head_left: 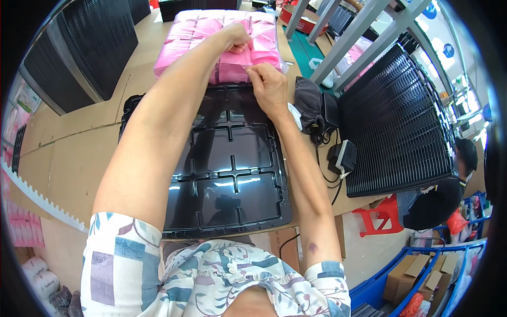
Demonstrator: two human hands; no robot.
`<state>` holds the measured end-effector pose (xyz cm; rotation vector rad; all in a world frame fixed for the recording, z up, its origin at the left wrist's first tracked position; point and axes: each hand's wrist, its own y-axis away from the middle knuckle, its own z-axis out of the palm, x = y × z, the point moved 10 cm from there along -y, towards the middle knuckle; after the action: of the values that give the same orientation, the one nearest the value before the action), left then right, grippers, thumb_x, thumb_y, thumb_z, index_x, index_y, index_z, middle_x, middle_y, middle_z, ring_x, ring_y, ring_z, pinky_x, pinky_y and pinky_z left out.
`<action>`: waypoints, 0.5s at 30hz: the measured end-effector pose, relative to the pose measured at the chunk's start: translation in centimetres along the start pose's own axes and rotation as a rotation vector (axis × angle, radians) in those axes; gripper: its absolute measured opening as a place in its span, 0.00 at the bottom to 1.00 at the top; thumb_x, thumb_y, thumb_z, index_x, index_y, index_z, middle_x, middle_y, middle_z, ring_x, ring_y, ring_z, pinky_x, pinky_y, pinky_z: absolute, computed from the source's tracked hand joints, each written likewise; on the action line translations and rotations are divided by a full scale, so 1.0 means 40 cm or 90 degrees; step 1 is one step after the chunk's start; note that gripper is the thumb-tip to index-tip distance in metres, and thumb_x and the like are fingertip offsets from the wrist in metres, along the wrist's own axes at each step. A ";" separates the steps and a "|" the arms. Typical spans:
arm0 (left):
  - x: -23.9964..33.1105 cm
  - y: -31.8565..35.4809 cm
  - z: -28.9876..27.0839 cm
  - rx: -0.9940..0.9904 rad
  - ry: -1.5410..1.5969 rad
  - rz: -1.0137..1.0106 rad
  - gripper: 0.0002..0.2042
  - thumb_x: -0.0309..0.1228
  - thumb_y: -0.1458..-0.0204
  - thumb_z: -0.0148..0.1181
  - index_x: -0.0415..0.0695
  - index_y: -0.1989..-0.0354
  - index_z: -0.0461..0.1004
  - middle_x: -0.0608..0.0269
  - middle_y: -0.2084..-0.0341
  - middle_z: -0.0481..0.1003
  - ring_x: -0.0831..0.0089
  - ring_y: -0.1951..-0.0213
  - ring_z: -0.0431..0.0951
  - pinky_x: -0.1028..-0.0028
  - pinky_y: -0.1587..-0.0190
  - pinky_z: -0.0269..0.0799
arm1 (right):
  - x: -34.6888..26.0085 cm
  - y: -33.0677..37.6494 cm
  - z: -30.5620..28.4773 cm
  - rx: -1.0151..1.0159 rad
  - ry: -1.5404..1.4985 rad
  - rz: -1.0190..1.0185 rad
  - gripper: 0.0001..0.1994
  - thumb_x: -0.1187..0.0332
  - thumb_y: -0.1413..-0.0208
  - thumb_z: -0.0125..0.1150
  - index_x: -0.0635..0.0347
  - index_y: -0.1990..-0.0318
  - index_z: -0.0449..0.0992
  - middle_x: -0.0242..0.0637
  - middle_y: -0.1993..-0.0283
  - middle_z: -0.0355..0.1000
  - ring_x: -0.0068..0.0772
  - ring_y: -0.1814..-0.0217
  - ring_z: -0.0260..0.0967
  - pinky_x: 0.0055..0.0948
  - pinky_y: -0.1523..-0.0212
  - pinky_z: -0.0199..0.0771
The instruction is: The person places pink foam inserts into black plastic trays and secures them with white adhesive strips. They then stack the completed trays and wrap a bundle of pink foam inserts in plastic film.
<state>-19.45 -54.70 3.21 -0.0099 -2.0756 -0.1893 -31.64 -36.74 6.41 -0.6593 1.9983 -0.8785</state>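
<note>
A bundle of pink packets (185,33) in clear plastic wrap (264,38) sits at the far side of the table. My left hand (237,38) is over the top of the bundle, fingers curled closed on the wrap. Close to the bundle's near edge, my right hand (268,87) pinches the wrap between thumb and forefinger. Between my forearms lies a shiny black plastic tray (227,153) with cross-shaped ridges. My left forearm hides part of its left side.
Tall stacks of black trays stand at the left (79,58) and right (396,121). A dark cloth pouch (309,100) and a black power adapter (343,157) with cables lie right of the tray. A grey metal frame (359,39) rises behind them. A red stool (381,215) stands below.
</note>
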 end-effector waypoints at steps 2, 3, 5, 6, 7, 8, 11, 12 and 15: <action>0.022 0.027 0.036 -0.084 -0.005 -0.011 0.09 0.30 0.47 0.62 0.38 0.75 0.75 0.64 0.85 0.72 0.81 0.86 0.70 0.81 0.83 0.71 | 0.039 0.008 -0.016 0.002 -0.022 0.063 0.06 0.70 0.46 0.62 0.64 0.68 0.79 0.45 0.71 0.74 0.45 0.70 0.74 0.37 0.67 0.71; 0.037 0.042 0.032 -0.107 -0.016 -0.016 0.09 0.31 0.48 0.63 0.38 0.76 0.75 0.65 0.85 0.71 0.82 0.85 0.70 0.81 0.84 0.70 | 0.049 0.006 -0.018 0.013 -0.036 0.091 0.06 0.70 0.45 0.62 0.64 0.67 0.79 0.45 0.71 0.74 0.45 0.70 0.74 0.36 0.67 0.71; 0.053 0.042 0.034 -0.143 -0.101 0.020 0.11 0.32 0.54 0.67 0.38 0.79 0.74 0.65 0.87 0.70 0.79 0.86 0.69 0.77 0.85 0.68 | 0.070 0.006 -0.017 0.035 -0.066 0.148 0.07 0.69 0.45 0.63 0.65 0.65 0.80 0.46 0.71 0.75 0.44 0.70 0.74 0.35 0.67 0.71; 0.087 0.053 0.041 -0.144 -0.231 0.085 0.11 0.32 0.56 0.68 0.37 0.79 0.75 0.64 0.88 0.70 0.77 0.86 0.69 0.75 0.84 0.68 | 0.069 0.003 -0.024 0.038 -0.054 0.159 0.07 0.69 0.45 0.63 0.65 0.64 0.80 0.46 0.71 0.75 0.44 0.70 0.74 0.36 0.66 0.72; 0.128 0.079 0.052 -0.140 -0.363 0.149 0.12 0.33 0.58 0.69 0.37 0.80 0.75 0.62 0.88 0.71 0.75 0.85 0.70 0.73 0.84 0.68 | 0.060 -0.001 -0.034 0.040 -0.046 0.170 0.08 0.69 0.45 0.63 0.65 0.64 0.80 0.46 0.71 0.75 0.44 0.70 0.74 0.36 0.66 0.72; 0.163 0.107 0.067 -0.136 -0.495 0.211 0.12 0.33 0.61 0.70 0.36 0.81 0.75 0.60 0.88 0.71 0.73 0.85 0.71 0.71 0.84 0.68 | 0.056 -0.006 -0.042 0.043 -0.037 0.181 0.08 0.68 0.45 0.63 0.65 0.64 0.80 0.47 0.71 0.76 0.45 0.70 0.75 0.37 0.66 0.72; 0.188 0.114 0.087 -0.075 -0.657 0.287 0.10 0.29 0.59 0.63 0.32 0.80 0.76 0.51 0.85 0.74 0.63 0.79 0.78 0.65 0.81 0.71 | 0.054 -0.023 -0.039 -0.035 0.090 0.186 0.13 0.63 0.44 0.63 0.63 0.58 0.81 0.43 0.68 0.78 0.36 0.69 0.76 0.34 0.66 0.73; 0.187 0.112 0.080 -0.049 -0.697 0.295 0.09 0.28 0.59 0.61 0.32 0.80 0.77 0.50 0.85 0.74 0.63 0.79 0.79 0.65 0.81 0.72 | 0.016 -0.037 -0.055 -0.004 0.149 0.129 0.13 0.64 0.45 0.63 0.62 0.57 0.80 0.45 0.65 0.78 0.40 0.66 0.77 0.36 0.64 0.73; 0.136 0.105 0.032 -0.071 -0.514 0.158 0.09 0.26 0.53 0.53 0.32 0.74 0.76 0.48 0.79 0.76 0.62 0.78 0.78 0.64 0.80 0.72 | -0.073 -0.081 -0.092 0.076 0.240 0.034 0.16 0.66 0.48 0.61 0.63 0.53 0.78 0.52 0.56 0.76 0.52 0.55 0.76 0.43 0.54 0.74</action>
<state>-22.86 -50.77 7.89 -0.4798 -2.8324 -0.1614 -32.86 -35.40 11.82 -0.3905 2.2605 -1.1452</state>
